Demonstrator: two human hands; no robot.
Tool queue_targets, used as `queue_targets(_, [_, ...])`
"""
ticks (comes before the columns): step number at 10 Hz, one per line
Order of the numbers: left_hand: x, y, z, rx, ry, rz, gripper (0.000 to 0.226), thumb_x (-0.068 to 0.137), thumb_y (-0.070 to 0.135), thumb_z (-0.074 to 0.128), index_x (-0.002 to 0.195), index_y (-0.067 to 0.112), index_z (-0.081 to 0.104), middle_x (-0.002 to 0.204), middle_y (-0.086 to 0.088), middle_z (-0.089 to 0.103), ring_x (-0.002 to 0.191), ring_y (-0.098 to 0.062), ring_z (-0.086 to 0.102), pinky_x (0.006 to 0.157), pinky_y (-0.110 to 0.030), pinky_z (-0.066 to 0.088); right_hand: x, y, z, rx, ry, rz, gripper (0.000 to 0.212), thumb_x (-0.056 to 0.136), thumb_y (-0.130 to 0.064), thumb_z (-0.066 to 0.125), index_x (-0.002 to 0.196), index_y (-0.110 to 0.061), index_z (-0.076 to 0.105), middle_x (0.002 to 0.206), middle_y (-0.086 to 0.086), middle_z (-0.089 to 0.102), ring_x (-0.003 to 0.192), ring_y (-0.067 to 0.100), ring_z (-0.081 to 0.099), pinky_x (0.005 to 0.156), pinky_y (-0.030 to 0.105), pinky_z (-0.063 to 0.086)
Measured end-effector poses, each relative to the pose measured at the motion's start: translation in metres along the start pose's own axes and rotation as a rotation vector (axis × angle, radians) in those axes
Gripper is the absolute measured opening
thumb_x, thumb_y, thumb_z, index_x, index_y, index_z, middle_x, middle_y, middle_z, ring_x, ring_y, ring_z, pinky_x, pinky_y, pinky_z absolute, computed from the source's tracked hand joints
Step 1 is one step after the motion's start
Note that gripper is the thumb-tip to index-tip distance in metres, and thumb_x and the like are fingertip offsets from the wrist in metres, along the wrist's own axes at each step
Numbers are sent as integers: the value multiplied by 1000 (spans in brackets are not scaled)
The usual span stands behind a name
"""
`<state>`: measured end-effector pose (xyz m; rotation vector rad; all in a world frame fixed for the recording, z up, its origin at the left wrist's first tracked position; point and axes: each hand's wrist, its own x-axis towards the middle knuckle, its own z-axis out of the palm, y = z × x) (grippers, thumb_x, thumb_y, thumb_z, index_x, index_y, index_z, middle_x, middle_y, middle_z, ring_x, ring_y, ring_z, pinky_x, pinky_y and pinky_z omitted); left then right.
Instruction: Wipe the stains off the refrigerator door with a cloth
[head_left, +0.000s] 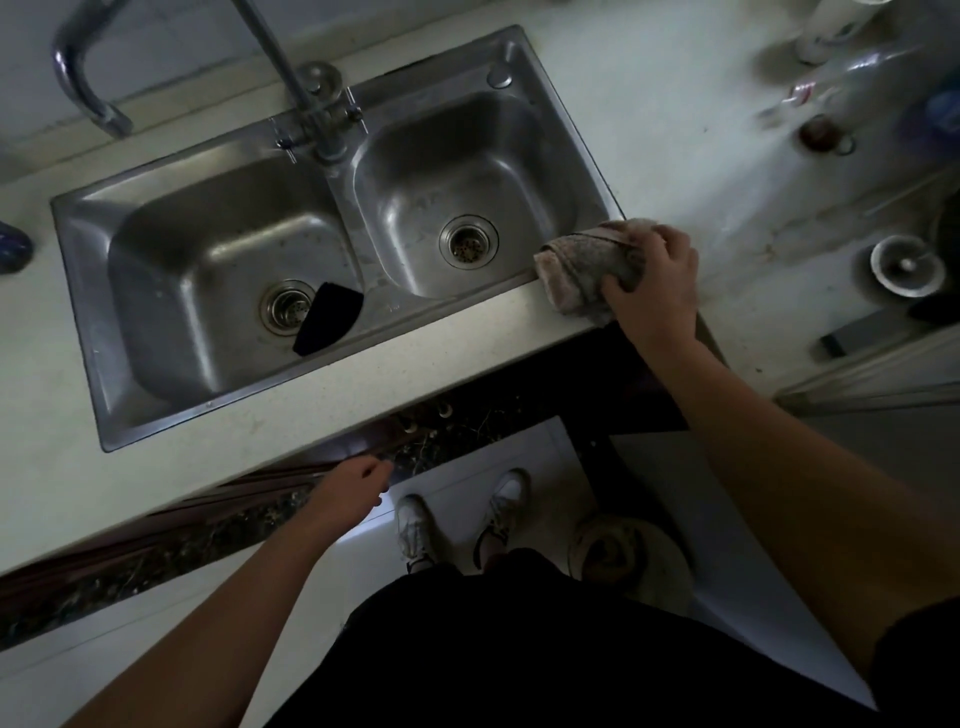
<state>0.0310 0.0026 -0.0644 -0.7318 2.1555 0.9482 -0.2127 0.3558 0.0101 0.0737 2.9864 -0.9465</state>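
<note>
A crumpled grey-pink cloth lies on the countertop at the right front corner of the steel double sink. My right hand rests on top of it with fingers curled around its right part. Below the counter's front edge hangs my left hand, fingers loosely apart and holding nothing. No refrigerator door is in view.
A tall tap stands behind the sink. A dark pad lies in the left basin beside its drain. Small round items and bottles crowd the counter at right. My feet in white shoes stand on the pale floor.
</note>
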Motion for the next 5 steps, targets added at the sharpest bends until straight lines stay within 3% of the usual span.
queue_targets(1, [-2, 4, 2, -9, 4, -4, 32, 100, 38, 52, 84, 17, 69, 84, 2, 74, 66, -6, 73, 68, -29, 53, -11, -2, 2, -78, -43, -123, 46, 88, -30, 67, 130, -13, 61, 139, 10, 53, 124, 34, 45, 106, 44, 44])
queue_targets(2, [-5, 3, 2, -20, 20, 3, 34, 99, 38, 52, 85, 13, 70, 85, -2, 75, 67, -11, 73, 77, -36, 57, -12, 2, 6, -128, -160, -120, 52, 91, -33, 65, 139, -15, 56, 147, 8, 48, 132, 36, 41, 109, 47, 42])
queue_targets(4, [-18, -2, 2, -95, 44, -33, 38, 101, 36, 50, 94, 5, 70, 90, -12, 76, 69, -20, 71, 71, -34, 47, -15, -2, 3, -169, -337, -81, 69, 94, -41, 63, 153, -16, 38, 166, 10, 22, 151, 37, 19, 119, 52, 30])
queue_targets(5, [-24, -9, 2, -53, 36, -25, 39, 102, 37, 50, 96, 5, 70, 89, -13, 77, 78, -26, 74, 76, -39, 54, -29, -2, -5, -109, -277, -41, 66, 93, -38, 64, 151, -14, 40, 165, 9, 24, 149, 37, 22, 117, 50, 31])
